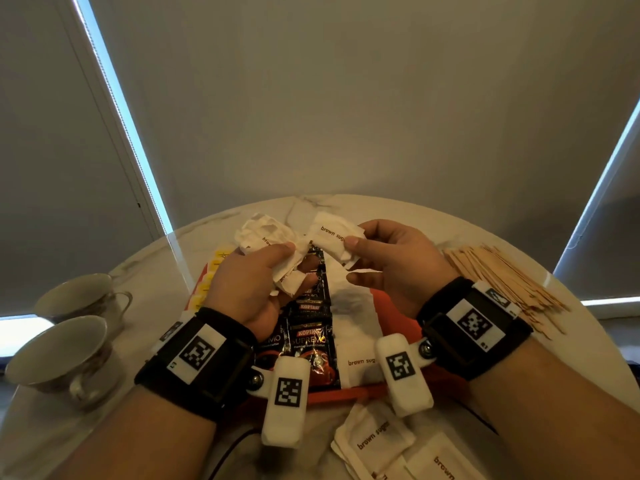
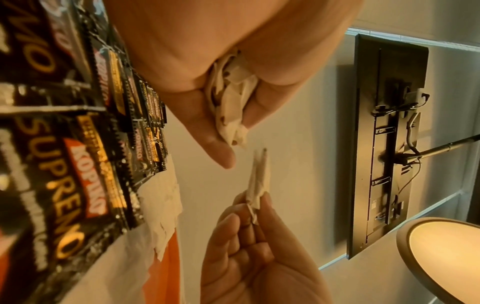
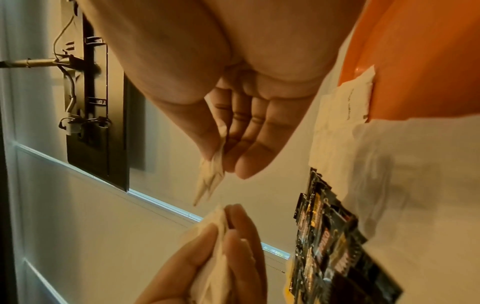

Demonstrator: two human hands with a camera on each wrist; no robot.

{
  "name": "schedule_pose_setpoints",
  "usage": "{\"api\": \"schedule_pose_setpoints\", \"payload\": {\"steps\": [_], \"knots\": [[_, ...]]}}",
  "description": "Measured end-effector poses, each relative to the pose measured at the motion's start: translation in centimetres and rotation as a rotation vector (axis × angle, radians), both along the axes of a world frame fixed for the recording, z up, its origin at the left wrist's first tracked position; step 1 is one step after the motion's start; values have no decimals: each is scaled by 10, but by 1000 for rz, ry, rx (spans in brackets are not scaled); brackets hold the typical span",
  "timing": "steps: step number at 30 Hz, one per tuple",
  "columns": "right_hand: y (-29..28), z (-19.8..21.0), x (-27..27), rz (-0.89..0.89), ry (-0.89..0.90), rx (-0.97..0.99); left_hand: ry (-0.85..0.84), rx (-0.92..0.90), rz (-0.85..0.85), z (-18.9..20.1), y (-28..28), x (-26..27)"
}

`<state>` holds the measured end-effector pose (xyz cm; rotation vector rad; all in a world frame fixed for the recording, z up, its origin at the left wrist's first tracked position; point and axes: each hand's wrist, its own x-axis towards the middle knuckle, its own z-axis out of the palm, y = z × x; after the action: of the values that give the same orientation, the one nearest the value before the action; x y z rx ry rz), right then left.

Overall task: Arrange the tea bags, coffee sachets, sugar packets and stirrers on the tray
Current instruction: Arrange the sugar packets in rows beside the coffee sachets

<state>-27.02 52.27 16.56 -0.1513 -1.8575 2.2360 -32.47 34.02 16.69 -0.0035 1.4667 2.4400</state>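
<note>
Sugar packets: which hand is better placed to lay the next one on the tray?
Right, probably. The right hand pinches one brown sugar packet above the white row on the orange tray; the left hand grips a crumpled bunch of packets.

Head view: dim room, cool daylight leaking at edges of window blinds; strong wide-angle bending toward frame edges. Wrist views: warm yellow cast, soft motion blur on coffee sachets; lit lamp glows lower right. Soft shadows on table.
</note>
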Motion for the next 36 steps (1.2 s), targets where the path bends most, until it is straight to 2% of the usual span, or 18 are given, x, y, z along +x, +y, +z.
{"api": "schedule_pose_setpoints", "payload": {"steps": [4, 10, 13, 18, 21, 28, 36], "knots": [[2, 3, 1, 19, 52, -50, 26, -23, 36, -2, 1, -2], [-9, -4, 2, 33, 60, 32, 142, -44, -161, 1, 4, 10], [-12, -7, 3, 82, 39, 27, 203, -82, -149, -4, 5, 10], [-4, -4, 1, 36, 35, -19, 76, -7, -19, 0, -4, -1], [-1, -2, 1, 22, 43, -83, 62, 1, 38, 1, -7, -5], [-10, -8, 2, 51, 39, -19, 185, -37, -145, -3, 2, 7], [-7, -6, -1, -84, -37, -16, 174, -48, -115, -7, -2, -2]]}}
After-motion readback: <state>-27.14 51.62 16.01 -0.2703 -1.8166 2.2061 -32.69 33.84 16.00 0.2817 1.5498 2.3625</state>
